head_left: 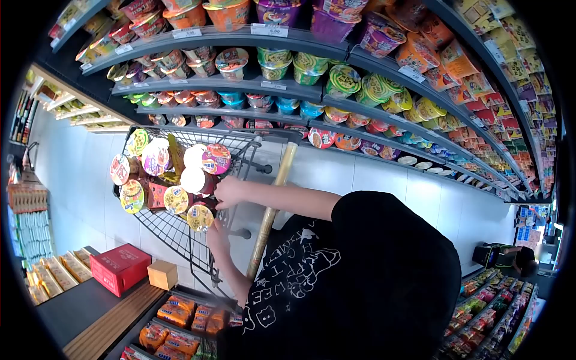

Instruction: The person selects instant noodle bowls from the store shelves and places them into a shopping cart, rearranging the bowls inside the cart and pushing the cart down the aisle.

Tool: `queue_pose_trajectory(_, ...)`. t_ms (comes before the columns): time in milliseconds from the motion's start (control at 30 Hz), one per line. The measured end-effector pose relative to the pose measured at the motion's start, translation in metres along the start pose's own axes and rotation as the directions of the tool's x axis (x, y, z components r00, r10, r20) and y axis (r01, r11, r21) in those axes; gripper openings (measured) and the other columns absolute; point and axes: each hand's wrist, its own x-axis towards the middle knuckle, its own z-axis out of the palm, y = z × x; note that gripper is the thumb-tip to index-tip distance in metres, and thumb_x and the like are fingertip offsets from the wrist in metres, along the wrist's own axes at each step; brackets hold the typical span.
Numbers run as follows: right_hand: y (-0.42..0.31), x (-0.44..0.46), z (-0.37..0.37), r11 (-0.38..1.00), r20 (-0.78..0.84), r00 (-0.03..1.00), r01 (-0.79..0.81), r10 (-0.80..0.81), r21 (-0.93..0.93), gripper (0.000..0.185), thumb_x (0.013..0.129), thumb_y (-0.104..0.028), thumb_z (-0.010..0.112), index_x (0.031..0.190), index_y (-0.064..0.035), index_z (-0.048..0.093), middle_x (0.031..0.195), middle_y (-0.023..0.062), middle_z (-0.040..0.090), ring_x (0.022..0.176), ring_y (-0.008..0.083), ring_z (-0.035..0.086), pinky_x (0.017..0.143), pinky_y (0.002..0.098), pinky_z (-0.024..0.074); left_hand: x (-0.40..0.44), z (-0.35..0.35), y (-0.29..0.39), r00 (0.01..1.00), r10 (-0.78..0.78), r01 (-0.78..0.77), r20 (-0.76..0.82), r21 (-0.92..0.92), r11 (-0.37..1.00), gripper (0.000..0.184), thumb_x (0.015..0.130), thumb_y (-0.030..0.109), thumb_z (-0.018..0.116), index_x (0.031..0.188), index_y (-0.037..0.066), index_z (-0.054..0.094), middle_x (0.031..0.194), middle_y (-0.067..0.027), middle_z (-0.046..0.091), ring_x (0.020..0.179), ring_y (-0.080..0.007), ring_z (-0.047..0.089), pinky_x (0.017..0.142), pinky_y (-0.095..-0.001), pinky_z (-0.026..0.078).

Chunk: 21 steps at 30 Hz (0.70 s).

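A black wire shopping cart holds several instant noodle cups with round printed lids. My left hand reaches into the cart from below in the view, its fingers closed at the edge of a yellow-lidded noodle cup. Just above it, my right hand is curled beside a white-topped cup; its fingertips are partly hidden, and what they grip is unclear. A purple-lidded cup stands beyond it. Another yellow-lidded cup sits near a red package in the cart.
The cart's yellowish handle runs under my forearms. Shelves of noodle cups line the upper side. A red box and a small tan box sit at lower left, near orange packs. A person is at far right.
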Motion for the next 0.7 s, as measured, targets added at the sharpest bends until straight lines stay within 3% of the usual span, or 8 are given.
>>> queue_pose_trajectory(33,-0.001,-0.004,0.003,1.0,0.007,1.0,-0.006,0.006,-0.009,0.034,0.066,-0.042,0.052,0.058,-0.0101,0.062,0.054,0.0104,0.057,0.054,0.0272,0.057,0.049,0.0375,0.045,-0.006,0.006,0.002,0.997,0.014,-0.012,-0.07,0.03,0.999,0.042,0.084,0.031,0.03,0.086,-0.003,0.054,0.076,-0.0229,0.055,0.073,-0.038,0.053,0.063,-0.0424,0.04)
queue_pose_trajectory(200,0.004,-0.029,0.012,0.999,-0.031,0.999,-0.025,0.023,-0.036,0.035,0.067,-0.037,0.05,0.057,-0.0052,0.059,0.055,0.0122,0.056,0.054,0.0283,0.057,0.049,0.0381,0.0449,-0.022,0.027,0.008,0.996,-0.038,0.039,-0.081,0.019,0.999,0.041,0.083,0.031,0.027,0.087,0.001,0.054,0.08,-0.0212,0.055,0.078,-0.0383,0.052,0.066,-0.044,0.039)
queue_pose_trajectory(367,0.02,-0.063,0.017,0.999,-0.045,0.999,-0.03,0.029,-0.024,0.034,0.068,-0.035,0.051,0.057,-0.0041,0.059,0.055,0.0114,0.057,0.054,0.0268,0.057,0.049,0.0365,0.0448,-0.036,0.048,0.028,0.999,0.047,-0.046,-0.003,0.106,0.993,0.038,0.082,0.031,0.031,0.087,0.0,0.053,0.079,-0.0228,0.054,0.076,-0.0376,0.052,0.064,-0.0421,0.039)
queue_pose_trajectory(433,0.025,-0.075,0.022,0.999,-0.138,0.99,0.025,-0.028,-0.019,0.032,0.068,-0.034,0.051,0.058,-0.0046,0.06,0.055,0.0108,0.056,0.054,0.026,0.057,0.05,0.0365,0.0445,-0.042,0.056,0.031,0.999,-0.022,0.026,0.038,-0.123,0.992,0.038,0.082,0.031,0.034,0.088,-0.001,0.053,0.076,-0.022,0.054,0.073,-0.0363,0.052,0.062,-0.0393,0.039)
queue_pose_trajectory(500,0.032,-0.091,0.024,1.0,-0.18,0.983,0.024,-0.027,-0.015,0.03,0.068,-0.032,0.052,0.058,-0.0052,0.06,0.054,0.0105,0.056,0.053,0.0256,0.057,0.051,0.0361,0.0441,-0.042,0.07,0.028,0.999,-0.015,0.022,0.052,-0.137,0.99,0.039,0.083,0.032,0.035,0.088,-0.002,0.053,0.075,-0.0201,0.055,0.071,-0.0332,0.053,0.061,-0.0365,0.04)
queue_pose_trajectory(600,0.032,-0.111,0.015,1.0,-0.103,0.995,-0.012,0.01,-0.022,0.03,0.07,-0.032,0.05,0.057,-0.0058,0.06,0.053,0.0101,0.056,0.053,0.0248,0.057,0.05,0.0355,0.0432,-0.047,0.085,0.023,0.995,0.018,-0.002,0.093,-0.175,0.985,0.037,0.084,0.03,0.038,0.085,-0.003,0.054,0.073,-0.0156,0.057,0.065,-0.0243,0.054,0.057,-0.0328,0.039)
queue_pose_trajectory(700,0.037,-0.126,0.014,0.999,-0.068,0.998,0.0,-0.003,-0.043,0.03,0.07,-0.031,0.049,0.058,-0.0065,0.06,0.054,0.0097,0.056,0.054,0.0239,0.057,0.049,0.035,0.0428,-0.059,0.098,0.036,0.997,-0.059,0.071,0.057,-0.243,0.967,0.034,0.084,0.028,0.04,0.081,-0.003,0.054,0.065,-0.0113,0.054,0.058,-0.0191,0.049,0.051,-0.0296,0.037)
